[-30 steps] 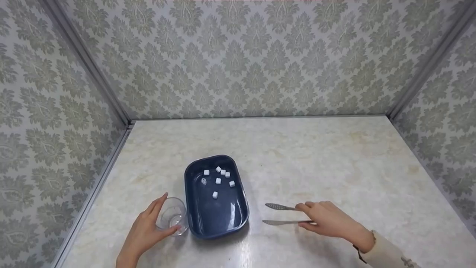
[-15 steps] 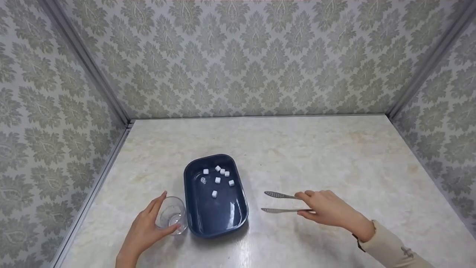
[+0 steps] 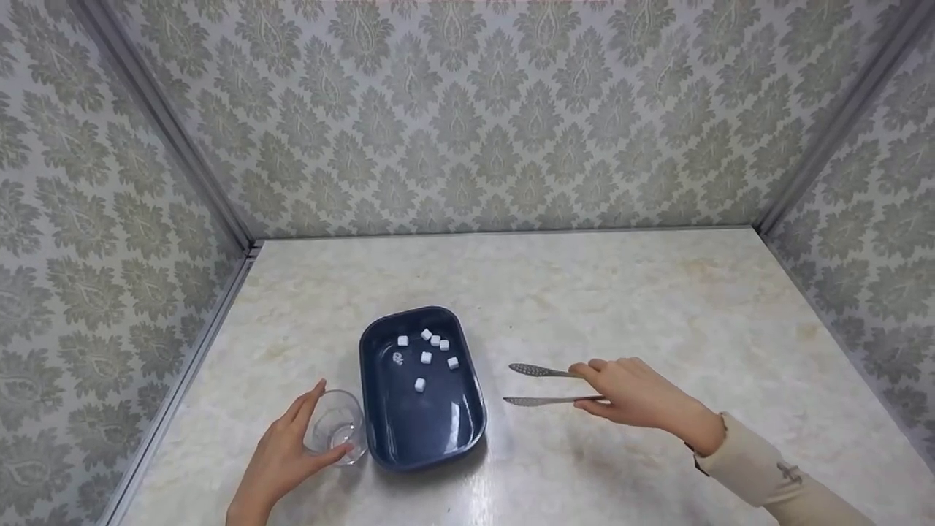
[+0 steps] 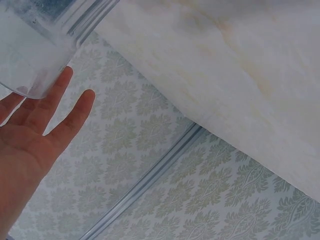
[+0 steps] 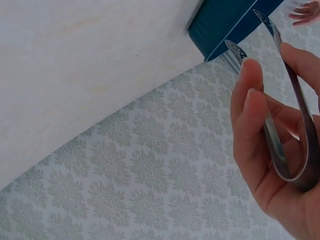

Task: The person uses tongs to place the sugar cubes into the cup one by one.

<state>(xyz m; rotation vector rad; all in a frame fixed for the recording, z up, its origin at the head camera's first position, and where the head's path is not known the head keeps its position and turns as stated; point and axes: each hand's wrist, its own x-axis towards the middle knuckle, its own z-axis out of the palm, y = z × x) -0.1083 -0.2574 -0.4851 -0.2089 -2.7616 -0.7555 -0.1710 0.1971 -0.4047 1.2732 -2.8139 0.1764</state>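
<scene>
At the left, my left hand (image 3: pixel 281 446) holds a clear cup (image 3: pixel 342 426) between thumb and fingers, beside the dark blue tray (image 3: pixel 476 420). The cup's side and my fingers (image 4: pixel 54 95) also show in the left wrist view. My right hand (image 3: pixel 639 394) grips metal tongs (image 3: pixel 538 371) to the right of the tray. Their two perforated tips stand apart, pointing left, with nothing between them. In the right wrist view the bend of the tongs (image 5: pixel 302 180) lies in my palm. Several white cubes (image 3: pixel 426 357) are scattered in the tray's far half.
A small pale mark or clear bit (image 3: pixel 398 358), too small to tell, shows on the tray floor. The marbled table (image 3: pixel 621 292) stretches to the back and right. Patterned walls (image 3: pixel 497 117) enclose it at the back and sides.
My right hand has moved away from me and slightly left, bringing the tongs nearer the tray. The left hand and cup have stayed in place, and the cubes look unmoved.
</scene>
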